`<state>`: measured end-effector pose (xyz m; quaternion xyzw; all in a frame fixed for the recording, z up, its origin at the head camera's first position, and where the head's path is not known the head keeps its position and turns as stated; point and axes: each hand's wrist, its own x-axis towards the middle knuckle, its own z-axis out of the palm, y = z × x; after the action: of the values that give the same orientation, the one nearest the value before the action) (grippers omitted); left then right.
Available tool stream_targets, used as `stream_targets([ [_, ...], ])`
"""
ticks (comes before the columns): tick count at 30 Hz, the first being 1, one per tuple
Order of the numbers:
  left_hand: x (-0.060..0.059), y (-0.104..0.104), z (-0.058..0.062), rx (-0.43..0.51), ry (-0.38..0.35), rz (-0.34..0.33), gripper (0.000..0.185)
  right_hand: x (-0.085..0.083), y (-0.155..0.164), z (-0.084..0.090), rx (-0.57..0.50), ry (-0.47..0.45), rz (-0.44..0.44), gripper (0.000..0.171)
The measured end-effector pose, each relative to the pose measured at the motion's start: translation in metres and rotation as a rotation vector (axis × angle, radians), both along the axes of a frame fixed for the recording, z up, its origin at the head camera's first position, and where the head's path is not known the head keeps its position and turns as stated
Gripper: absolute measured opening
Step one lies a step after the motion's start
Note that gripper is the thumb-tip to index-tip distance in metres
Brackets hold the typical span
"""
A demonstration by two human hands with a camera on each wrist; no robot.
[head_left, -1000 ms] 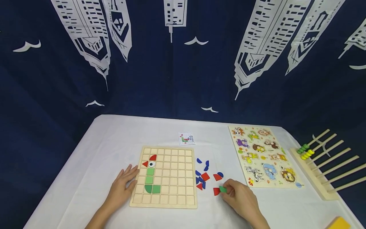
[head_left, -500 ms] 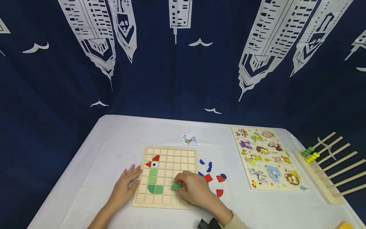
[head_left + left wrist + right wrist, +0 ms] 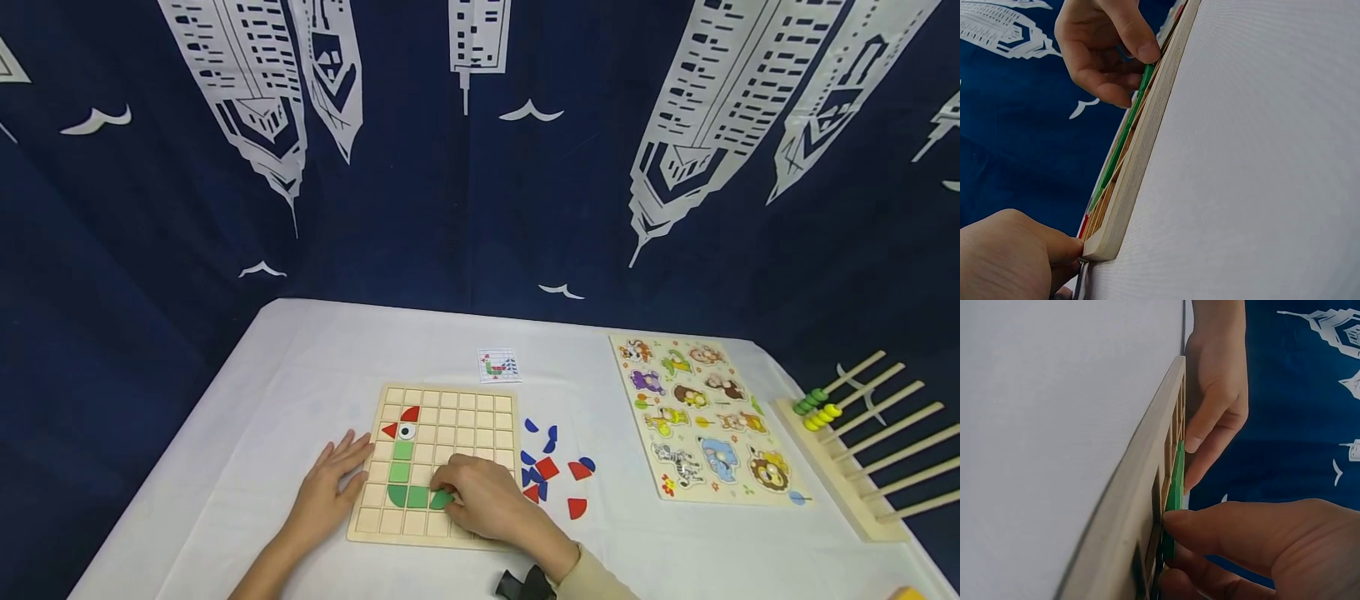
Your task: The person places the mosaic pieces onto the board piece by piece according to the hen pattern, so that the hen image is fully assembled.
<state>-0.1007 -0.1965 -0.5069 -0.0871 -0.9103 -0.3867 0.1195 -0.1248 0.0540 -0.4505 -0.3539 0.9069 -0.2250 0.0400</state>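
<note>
A wooden grid board [image 3: 450, 425] lies on the white table. It holds red pieces, a round eye piece and a green column [image 3: 401, 471] that turns right along a lower row. My right hand [image 3: 452, 488] pinches a green piece [image 3: 441, 501] and holds it down at the right end of that green row. In the right wrist view the green piece [image 3: 1176, 481] stands on edge against the board [image 3: 1135, 506] between my fingertips [image 3: 1175, 519]. My left hand [image 3: 347, 460] rests flat, its straight fingers touching the board's left edge.
Loose blue and red pieces [image 3: 553, 471] lie just right of the board. A small pattern card [image 3: 498, 366] sits behind it. An animal peg puzzle [image 3: 701, 417] and a wooden rod rack with beads [image 3: 862, 442] stand at the right. A dark curtain hangs behind the table.
My right hand carried the green piece from the loose pile leftward over the board and lowered it next to the green row. My left hand stayed at the board's edge.
</note>
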Motion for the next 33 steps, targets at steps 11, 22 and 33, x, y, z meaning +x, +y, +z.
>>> stream_targets([
  [11,0.001,-0.001,0.001,0.001,-0.005,-0.003,0.042,-0.002,-0.001,-0.004,-0.027,0.016,-0.016,0.027],
  [22,0.0,0.0,-0.001,-0.005,0.013,0.0,0.041,-0.002,0.007,0.0,-0.048,-0.013,-0.059,0.024],
  [33,-0.001,0.0,-0.001,-0.007,-0.01,0.001,0.04,-0.007,0.072,0.008,-0.191,0.024,-0.215,0.02],
])
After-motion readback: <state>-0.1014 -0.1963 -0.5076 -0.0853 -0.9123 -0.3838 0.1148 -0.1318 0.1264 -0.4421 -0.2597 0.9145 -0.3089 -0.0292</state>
